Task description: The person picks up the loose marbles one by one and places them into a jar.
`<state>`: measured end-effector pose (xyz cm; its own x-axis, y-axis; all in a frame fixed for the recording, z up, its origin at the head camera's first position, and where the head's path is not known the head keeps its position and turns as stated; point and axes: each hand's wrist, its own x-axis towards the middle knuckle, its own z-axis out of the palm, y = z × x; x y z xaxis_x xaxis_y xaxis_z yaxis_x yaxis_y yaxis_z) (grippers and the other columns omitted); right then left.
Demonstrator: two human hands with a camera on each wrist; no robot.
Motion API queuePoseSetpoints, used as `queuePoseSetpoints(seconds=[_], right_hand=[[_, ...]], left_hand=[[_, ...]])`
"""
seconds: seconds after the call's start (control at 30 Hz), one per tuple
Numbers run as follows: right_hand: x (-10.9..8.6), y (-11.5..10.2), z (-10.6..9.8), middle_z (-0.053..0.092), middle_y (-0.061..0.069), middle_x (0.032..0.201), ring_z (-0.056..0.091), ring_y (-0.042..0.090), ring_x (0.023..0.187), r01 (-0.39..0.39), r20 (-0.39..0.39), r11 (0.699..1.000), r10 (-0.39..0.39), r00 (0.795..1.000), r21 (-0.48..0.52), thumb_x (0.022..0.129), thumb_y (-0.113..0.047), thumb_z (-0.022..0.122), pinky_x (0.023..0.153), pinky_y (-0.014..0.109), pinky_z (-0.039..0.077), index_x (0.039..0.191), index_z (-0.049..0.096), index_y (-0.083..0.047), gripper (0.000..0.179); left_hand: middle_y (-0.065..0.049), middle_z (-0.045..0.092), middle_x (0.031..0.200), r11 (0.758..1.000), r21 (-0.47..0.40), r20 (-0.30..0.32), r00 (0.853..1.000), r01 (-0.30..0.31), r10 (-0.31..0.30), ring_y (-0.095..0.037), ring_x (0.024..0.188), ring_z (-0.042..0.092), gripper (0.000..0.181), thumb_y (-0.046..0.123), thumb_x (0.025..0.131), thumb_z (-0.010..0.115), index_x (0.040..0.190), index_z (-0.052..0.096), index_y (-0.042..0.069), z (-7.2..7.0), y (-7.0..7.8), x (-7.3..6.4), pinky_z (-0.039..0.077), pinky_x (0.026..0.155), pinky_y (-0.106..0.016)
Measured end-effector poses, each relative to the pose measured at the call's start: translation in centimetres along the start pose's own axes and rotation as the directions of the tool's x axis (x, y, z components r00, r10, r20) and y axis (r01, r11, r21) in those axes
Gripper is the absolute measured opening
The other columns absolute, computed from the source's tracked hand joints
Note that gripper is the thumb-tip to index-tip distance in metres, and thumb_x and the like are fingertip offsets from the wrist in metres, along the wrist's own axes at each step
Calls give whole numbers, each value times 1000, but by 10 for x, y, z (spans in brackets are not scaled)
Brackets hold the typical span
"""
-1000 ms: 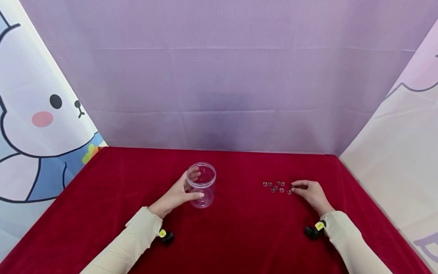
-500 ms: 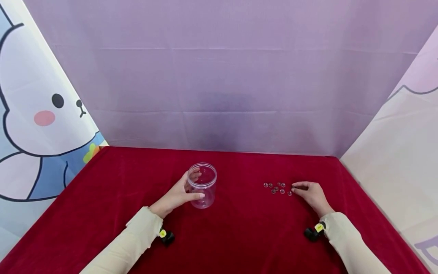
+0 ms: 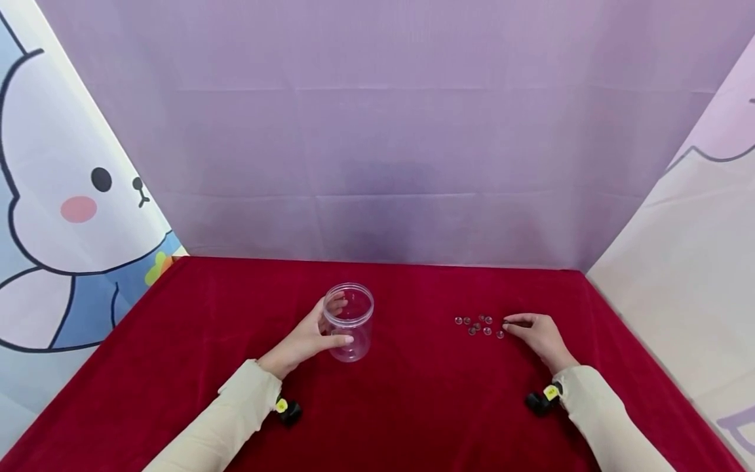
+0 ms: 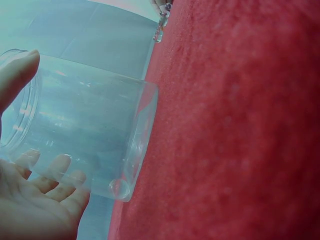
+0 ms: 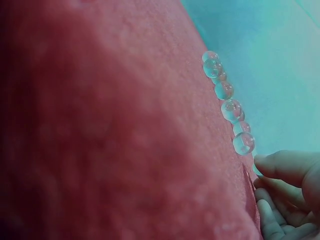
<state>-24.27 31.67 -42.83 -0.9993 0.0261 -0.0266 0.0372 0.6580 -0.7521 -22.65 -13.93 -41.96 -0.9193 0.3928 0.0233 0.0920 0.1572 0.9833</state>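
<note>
The person's left grip (image 3: 303, 337) was clamped round a clear jar (image 3: 361, 335), thumb on the near side of its wall and the other fingers on the far side, so that the jar stood upright within it, open mouth upward. Below those fingers, by the jar's base, one clear bead (image 4: 119, 188) showed through the wall. Well off to the right, the right grip (image 3: 539, 335) was closed to a pinch, thumb and forefinger tips together on a small bead (image 5: 255, 169) of which only a sliver showed. Just left of that pinch, eight loose beads (image 3: 487, 331) lay scattered on the red tabletop (image 3: 413, 406), the closest beside the thumb tip and the rest reaching toward the jar. Behind each grip came a black wrist device (image 3: 289, 413) and a cream sleeve (image 3: 218, 413). Beyond both grips rose a creased purple backdrop (image 3: 383, 144), with a cartoon-printed cloth (image 3: 71, 170) out past the left one.
</note>
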Motion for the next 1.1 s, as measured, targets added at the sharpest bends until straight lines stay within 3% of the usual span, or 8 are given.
queuePoseSetpoints(seconds=[0.47,0.83,1.1], right_hand=[[1,1,-3,63,17,115,51,28,107,8,22,1000,-9,1000,4,88,-28,67,76,27,45,112,68,-1,36],[-1,2,-7,64,15,115,50,26,106,12,40,999,-14,999,34,88,-29,67,74,24,47,113,67,-2,38],[-3,4,-10,65,13,114,49,26,110,27,25,998,-28,999,50,88,-33,66,75,20,46,115,67,-2,41]], left_hand=[[-17,28,150,999,30,2,1000,-27,27,-40,137,26,90,26,80,75,148,17,18,0,-2,-1,26,107,-58],[-13,27,151,1000,0,9,1000,1,-1,-36,139,24,86,18,82,74,148,18,19,-1,0,-1,23,109,-56],[-10,28,151,1000,-6,2,1000,6,-5,-35,138,26,86,19,81,74,147,19,22,0,2,-2,31,106,-54]])
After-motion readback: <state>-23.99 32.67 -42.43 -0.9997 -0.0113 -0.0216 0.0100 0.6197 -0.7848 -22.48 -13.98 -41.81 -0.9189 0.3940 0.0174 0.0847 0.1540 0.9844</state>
